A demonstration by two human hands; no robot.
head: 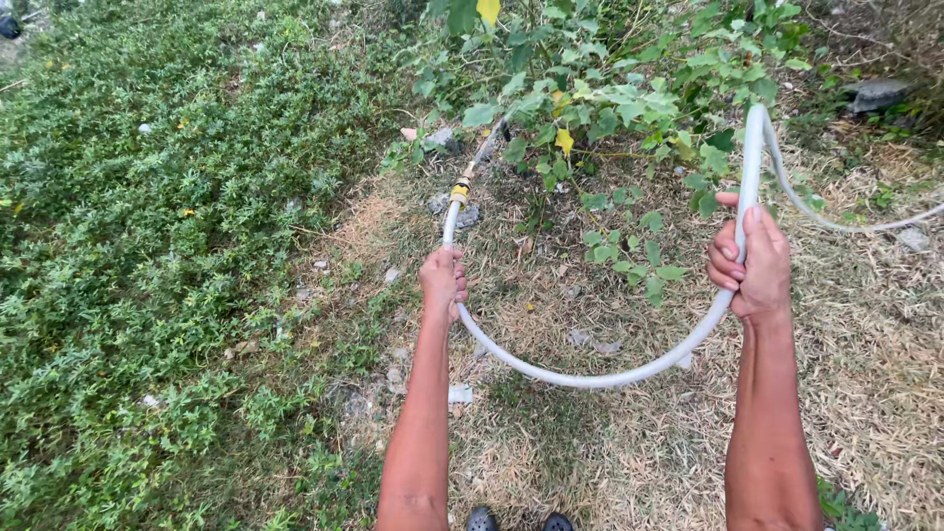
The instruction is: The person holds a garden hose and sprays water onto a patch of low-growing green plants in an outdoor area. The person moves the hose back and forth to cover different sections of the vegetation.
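Both arms reach straight out ahead, forearms bare. The left hand (443, 280) is clenched around a white garden hose (600, 376), gripping just behind its yellow nozzle connector (460, 189), which points away toward a leafy shrub (610, 88). The right hand (750, 264) is raised slightly higher, fingers wrapped around the same hose where it arches upward. Between the hands the hose sags in a loop over dry grass (590, 452).

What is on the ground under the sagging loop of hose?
Under the hose held by both hands lie dry grass, small stones and shoe tips. Leaves cover its far end.
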